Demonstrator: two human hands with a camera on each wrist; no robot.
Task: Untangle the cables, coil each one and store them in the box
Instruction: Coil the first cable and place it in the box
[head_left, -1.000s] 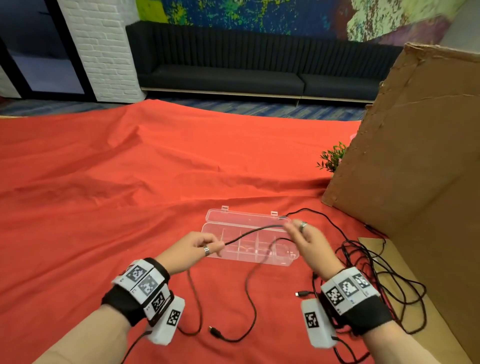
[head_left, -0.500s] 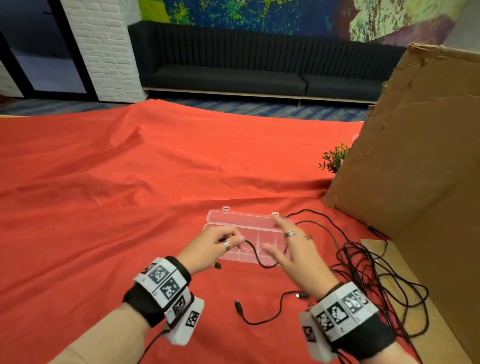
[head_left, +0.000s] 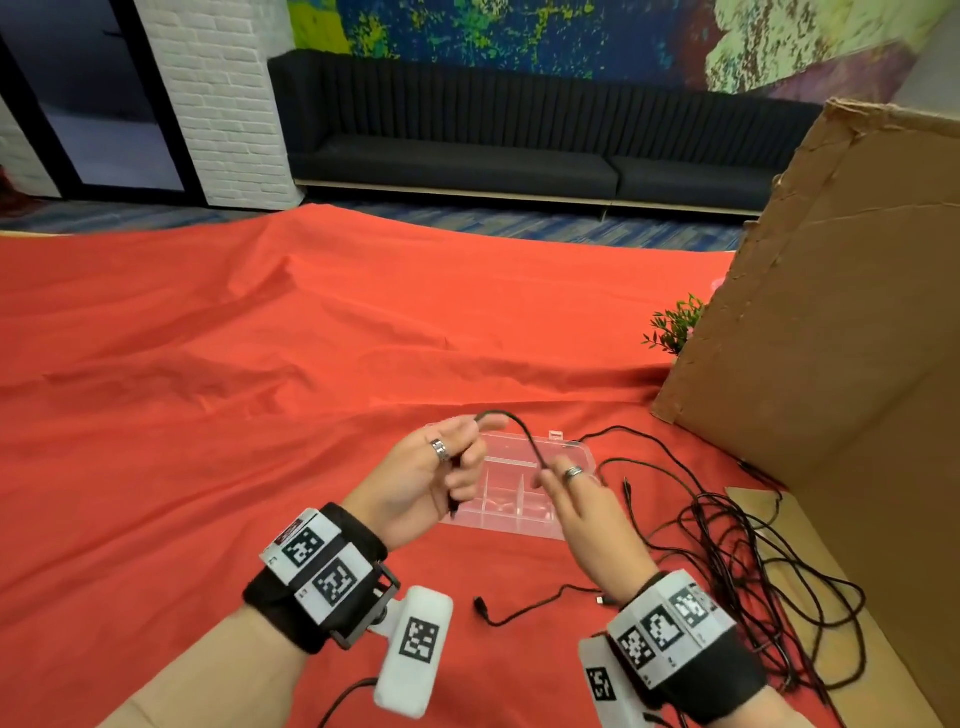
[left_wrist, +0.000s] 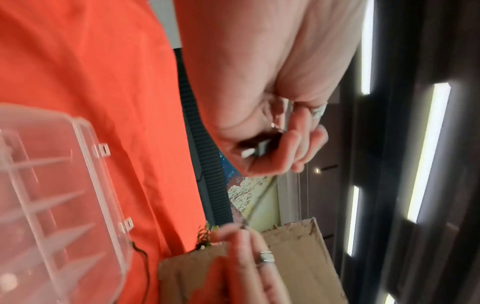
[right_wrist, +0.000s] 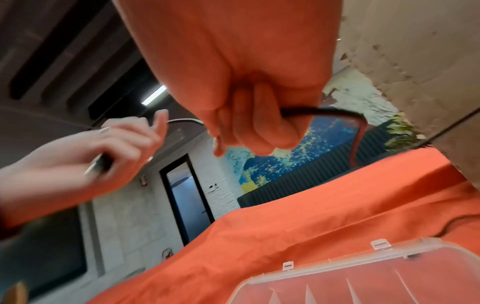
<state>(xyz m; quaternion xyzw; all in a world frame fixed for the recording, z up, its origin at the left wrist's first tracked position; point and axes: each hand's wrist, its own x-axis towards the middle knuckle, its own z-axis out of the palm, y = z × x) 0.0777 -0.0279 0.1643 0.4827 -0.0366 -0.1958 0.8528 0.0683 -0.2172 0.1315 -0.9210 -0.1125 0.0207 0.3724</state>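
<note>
A thin black cable arches between my two hands, just above the clear plastic box, which lies open on the red cloth. My left hand grips one end of it, and the plug shows inside the curled fingers. The right hand pinches the same cable a short way along. A tangle of black cables lies on the cloth to the right of the box. Another black cable end rests in front of the box, near my right wrist.
A large cardboard sheet leans at the right, with a small green plant behind its edge. Wrinkled red cloth covers the table to the left and beyond the box. A dark sofa stands past the table.
Both hands have risen and drawn closer together over the box. The stretch of cable between them has gone from a sagging line to a short raised arc.
</note>
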